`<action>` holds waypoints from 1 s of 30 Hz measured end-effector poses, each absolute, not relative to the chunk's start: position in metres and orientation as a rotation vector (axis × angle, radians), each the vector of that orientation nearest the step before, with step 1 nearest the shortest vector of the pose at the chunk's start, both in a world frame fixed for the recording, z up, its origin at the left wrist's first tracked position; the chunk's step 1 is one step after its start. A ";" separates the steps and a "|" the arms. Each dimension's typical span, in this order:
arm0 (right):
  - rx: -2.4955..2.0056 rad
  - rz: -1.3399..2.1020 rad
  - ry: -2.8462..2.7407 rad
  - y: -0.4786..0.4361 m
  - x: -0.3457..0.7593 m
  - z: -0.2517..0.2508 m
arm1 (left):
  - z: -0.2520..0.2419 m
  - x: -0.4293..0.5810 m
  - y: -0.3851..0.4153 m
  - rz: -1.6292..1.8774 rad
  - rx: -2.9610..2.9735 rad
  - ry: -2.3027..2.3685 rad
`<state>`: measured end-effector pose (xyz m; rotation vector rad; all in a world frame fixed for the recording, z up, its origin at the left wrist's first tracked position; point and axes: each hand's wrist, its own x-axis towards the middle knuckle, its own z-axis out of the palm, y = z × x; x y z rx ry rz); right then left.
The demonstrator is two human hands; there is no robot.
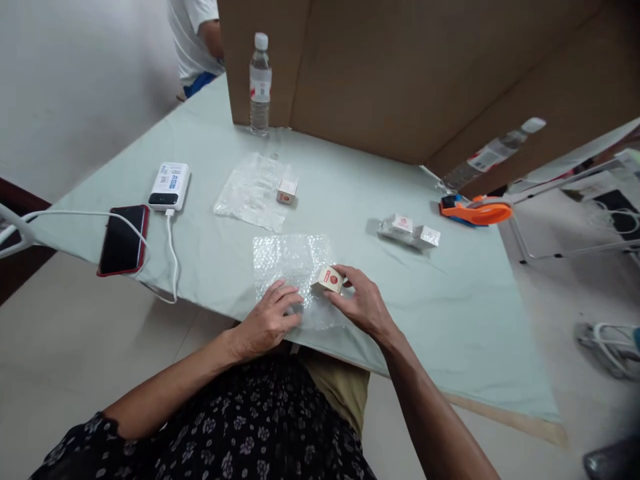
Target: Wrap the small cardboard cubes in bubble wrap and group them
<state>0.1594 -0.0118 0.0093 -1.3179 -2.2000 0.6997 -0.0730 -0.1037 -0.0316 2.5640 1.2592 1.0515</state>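
A small white box with a red print is held in my right hand, thumb and fingers on its right side. Under it lies a sheet of clear bubble wrap near the table's front edge. My left hand rests on the left part of that sheet, fingers spread and apart from the box. Another small box stands farther back at the edge of a crumpled piece of clear plastic wrap. To the right, two more boxes sit in clear wrapping side by side.
A tall cardboard panel borders the table's back. Water bottles stand at the back left and right. An orange and blue tape dispenser lies at the right edge. A phone and a cabled power bank lie left. A person sits behind.
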 end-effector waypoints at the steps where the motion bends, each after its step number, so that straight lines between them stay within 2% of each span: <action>1: -1.312 0.710 -2.188 -0.014 0.158 0.010 | -0.031 -0.069 -0.104 1.024 2.601 1.181; 8: -1.346 0.577 -2.266 -0.032 0.172 0.025 | -0.024 -0.041 -0.111 0.811 2.862 0.639; 17: -1.469 0.454 -2.001 -0.057 0.237 0.058 | -0.010 -0.037 -0.058 0.763 2.956 0.515; 22: -1.416 0.582 -2.051 -0.054 0.215 0.063 | -0.016 -0.049 -0.053 0.636 2.919 0.559; 30: -1.442 0.740 -2.306 -0.027 0.180 0.015 | -0.006 -0.055 -0.086 0.549 2.986 0.907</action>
